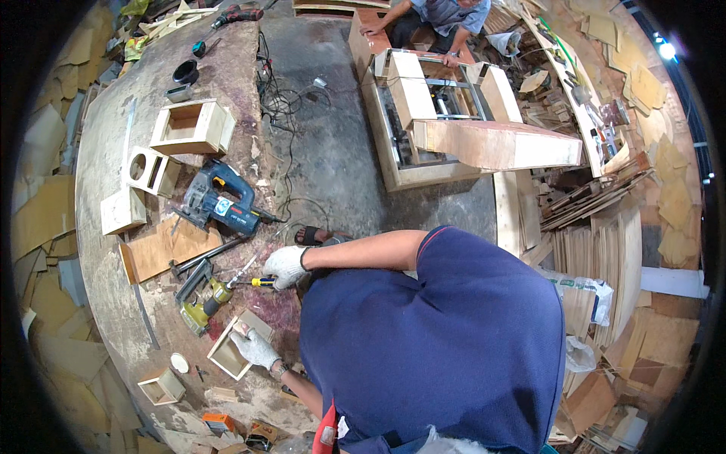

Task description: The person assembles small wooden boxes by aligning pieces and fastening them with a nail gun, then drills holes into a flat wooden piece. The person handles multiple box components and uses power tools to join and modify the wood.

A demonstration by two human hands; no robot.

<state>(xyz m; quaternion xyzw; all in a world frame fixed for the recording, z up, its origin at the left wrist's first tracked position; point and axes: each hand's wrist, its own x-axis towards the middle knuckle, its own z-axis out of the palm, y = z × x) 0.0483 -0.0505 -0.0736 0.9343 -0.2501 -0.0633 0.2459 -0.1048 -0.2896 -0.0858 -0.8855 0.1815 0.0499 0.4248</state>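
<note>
My right hand (286, 267), in a white knit glove, is closed around a screwdriver (263, 282) with a yellow-and-black handle. Below it my left hand (255, 349), gloved too, grips the upper edge of a small open wooden box (230, 359) resting tilted on the worktable; some of its fingers are hidden. Beside the box lies a yellow-green nail gun (203, 309) with a dark magazine. A blue jigsaw (227, 199) stands farther up the table, near a flat brown board (170, 248).
Small wooden boxes (193, 127) line the worktable (162, 76). Cables (281, 98) trail over its edge onto the floor. At the upper right another person (446, 19) touches a large wooden frame (393, 178). Stacked boards (605, 265) stand at right; an orange box (218, 422) lies below.
</note>
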